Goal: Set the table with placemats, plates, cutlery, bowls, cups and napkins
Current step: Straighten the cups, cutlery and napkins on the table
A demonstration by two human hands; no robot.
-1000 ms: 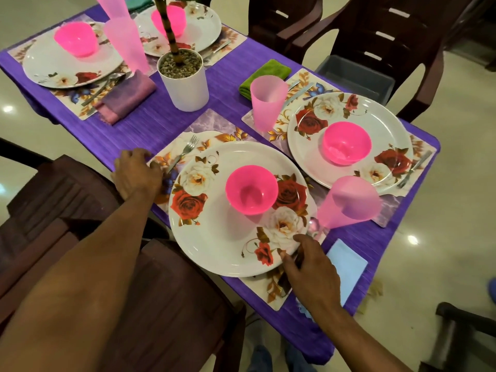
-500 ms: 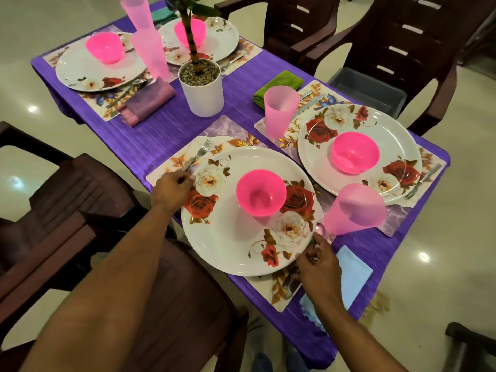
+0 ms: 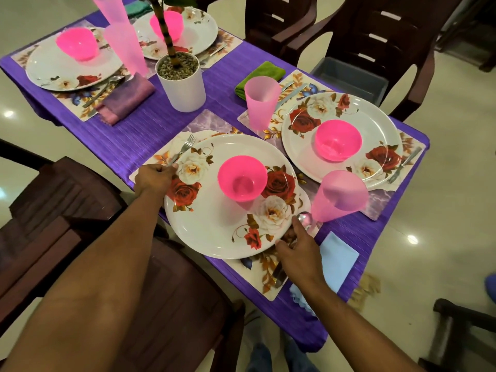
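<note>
Landmark: the round white floral plate on the near placemat.

Right of its near rim, the right hand pinches a steel spoon, bowl end showing by the fingertips, apparently to square it beside the plate; a dark knife handle lies under the wrist. Just beyond sit a pale blue folded napkin and a translucent pink plastic tumbler.

At the plate's left rim, the left hand grips the handle of a steel fork, tines pointing away, likely aligning it.

On the plate stands a glossy pink plastic bowl.

Farther off, three matching settings and a white cylindrical pebble-filled planter rest on the ribbed purple tablecloth.
</note>
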